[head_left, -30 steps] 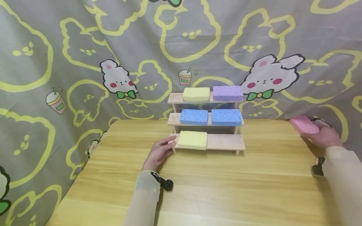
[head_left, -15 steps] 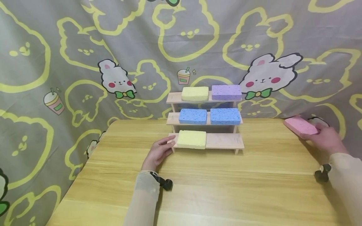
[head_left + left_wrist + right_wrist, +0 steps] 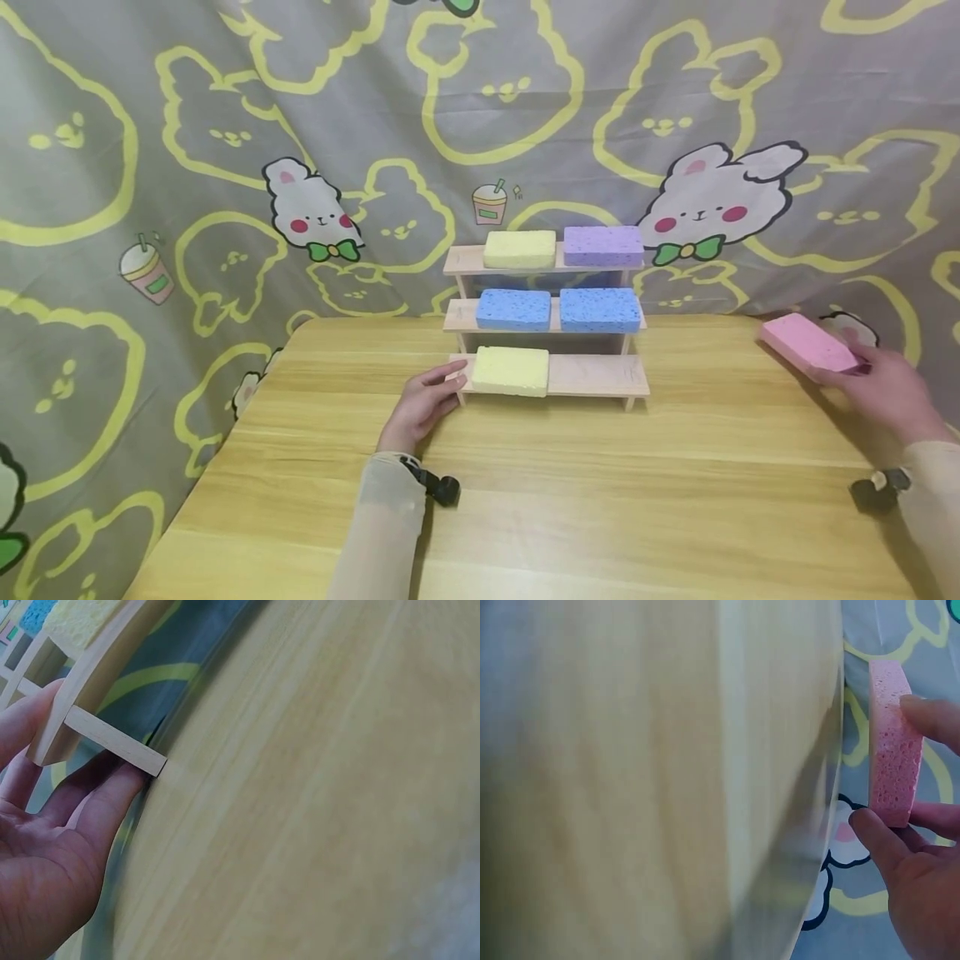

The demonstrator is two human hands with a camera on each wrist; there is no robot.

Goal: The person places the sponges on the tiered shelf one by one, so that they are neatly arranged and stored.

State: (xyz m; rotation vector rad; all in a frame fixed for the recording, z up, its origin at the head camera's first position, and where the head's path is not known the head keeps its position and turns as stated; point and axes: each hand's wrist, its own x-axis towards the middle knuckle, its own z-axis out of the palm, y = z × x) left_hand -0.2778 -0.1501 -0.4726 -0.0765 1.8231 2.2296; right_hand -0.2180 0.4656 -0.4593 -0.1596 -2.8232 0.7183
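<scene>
At the right of the head view, my right hand (image 3: 888,387) pinches a pink sponge (image 3: 806,342) between thumb and fingers. Close up in the right wrist view, the same pink sponge (image 3: 894,750) shows its pitted side. My left hand (image 3: 422,406) grips the left end of a three-tier wooden shelf (image 3: 596,375). In the left wrist view, the thumb lies over the board and the fingers reach under it beside a leg (image 3: 116,741). A yellow sponge (image 3: 512,371) lies on the lowest tier, just right of the left hand.
Two blue sponges (image 3: 513,309) sit on the middle tier. The top tier bears a yellow sponge (image 3: 521,249) and a purple sponge (image 3: 603,246). The shelf stands on a wooden table (image 3: 570,500) near its back edge, before a printed grey curtain (image 3: 360,100).
The right hand has drawn the pink sponge slightly nearer to me, away from the curtain at the table's back right. The left hand has stayed on the shelf.
</scene>
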